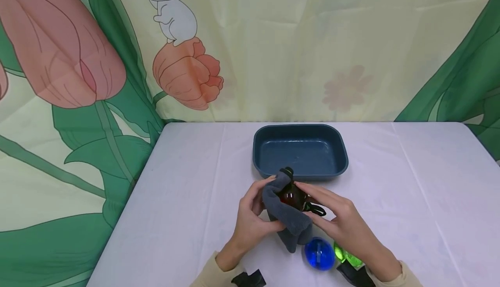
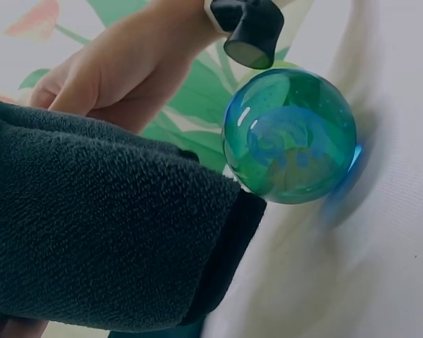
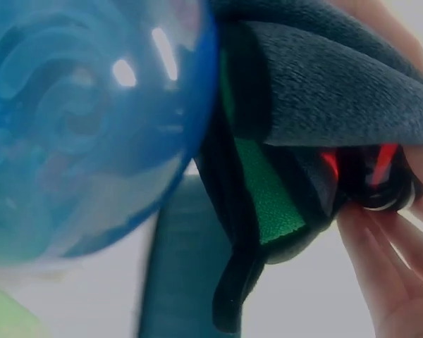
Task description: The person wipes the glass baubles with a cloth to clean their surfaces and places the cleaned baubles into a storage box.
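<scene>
We use the blue tub (image 1: pixel 298 154) as our landmark; it sits on the white table (image 1: pixel 187 217), and both hands work just in front of its near wall. We see the left hand (image 1: pixel 254 217) in front of the tub's left half, its wrist bent inward, fingers arched over the upper end of a grey cloth (image 1: pixel 287 215) and thumb reaching across its lower part. The fingers and thumb are clamped on the cloth, which is folded partly around a dark, shiny ball (image 1: pixel 293 196).

The right hand (image 1: pixel 337 213) comes in from the right, in front of the tub's right half, with its forearm slanting up toward the tub. Its fingers stretch forward along the ball's upper right side and its thumb lies lower, near a black cord (image 1: pixel 318 210), so we read a light pinch on the ball. The ball is just in front of the tub, between the two hands, with a black top pointing toward the tub's near rim.

Farther out in front of the tub, we find a clear blue ball (image 1: pixel 319 253) and, just right of it, a bright green thing (image 1: pixel 347 256), partly hidden by the right hand.
</scene>
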{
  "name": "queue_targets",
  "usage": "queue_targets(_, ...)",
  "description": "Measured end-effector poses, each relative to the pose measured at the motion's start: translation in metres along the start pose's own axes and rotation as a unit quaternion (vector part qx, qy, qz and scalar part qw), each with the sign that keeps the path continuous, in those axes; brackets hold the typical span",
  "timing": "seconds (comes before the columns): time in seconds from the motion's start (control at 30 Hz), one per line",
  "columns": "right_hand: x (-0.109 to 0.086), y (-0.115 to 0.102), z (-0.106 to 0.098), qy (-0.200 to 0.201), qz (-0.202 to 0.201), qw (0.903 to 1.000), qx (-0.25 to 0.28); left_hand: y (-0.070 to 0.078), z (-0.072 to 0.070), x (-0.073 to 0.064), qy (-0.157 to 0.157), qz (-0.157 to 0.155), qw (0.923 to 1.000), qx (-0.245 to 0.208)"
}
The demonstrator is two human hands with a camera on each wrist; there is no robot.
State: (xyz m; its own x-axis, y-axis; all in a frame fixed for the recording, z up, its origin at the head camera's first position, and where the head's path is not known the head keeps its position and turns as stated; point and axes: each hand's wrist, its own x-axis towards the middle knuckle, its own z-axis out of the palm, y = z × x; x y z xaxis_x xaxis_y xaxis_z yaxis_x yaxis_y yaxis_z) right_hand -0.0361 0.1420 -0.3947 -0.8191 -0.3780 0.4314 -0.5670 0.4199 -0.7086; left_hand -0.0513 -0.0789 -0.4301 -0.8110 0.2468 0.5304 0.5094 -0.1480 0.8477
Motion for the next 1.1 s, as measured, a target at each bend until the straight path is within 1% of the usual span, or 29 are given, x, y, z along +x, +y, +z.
queue_targets(0.13,0.0001,0.0023,-0.0011,-0.010,-0.017,0.9998,-0.004,-0.0024,0.0010,-0.0003,0.003,0.010,0.9999,0.007)
queue_targets(0.3,-0.0008,0.0042,-0.0014,-0.025,-0.027,0.9993,-0.002,-0.0039,0.0016,-0.0014,-0.001,0.005,1.0000,0.002)
queue_targets(0.57,-0.0023,0.0048,-0.0013,-0.028,-0.027,0.9992,-0.010,-0.0046,0.0022,-0.0022,0.000,-0.010,0.9999,-0.009)
queue_targets(0.67,-0.0037,0.0023,-0.0017,-0.025,-0.014,0.9995,-0.011,-0.0045,0.0029,-0.0030,-0.002,-0.010,0.9999,-0.011)
queue_targets(0.8,-0.0048,-0.0013,-0.0025,-0.020,0.036,0.9992,0.002,-0.0043,0.0038,-0.0031,-0.004,-0.003,0.9999,-0.015)
queue_targets(0.87,-0.0049,-0.0022,-0.0026,-0.022,0.054,0.9983,0.005,-0.0041,0.0040,-0.0031,-0.003,0.000,0.9998,-0.018)
queue_targets(0.9,-0.0047,-0.0021,-0.0027,-0.024,0.055,0.9982,0.005,-0.0039,0.0039,-0.0031,-0.001,0.001,0.9998,-0.018)
queue_targets(0.97,-0.0041,-0.0012,-0.0029,-0.030,0.044,0.9986,-0.001,-0.0039,0.0039,-0.0033,0.003,0.003,0.9998,-0.018)
queue_targets(1.1,-0.0013,0.0017,-0.0049,-0.027,-0.018,0.9994,-0.011,-0.0045,0.0042,-0.0031,0.007,0.005,0.9998,-0.017)
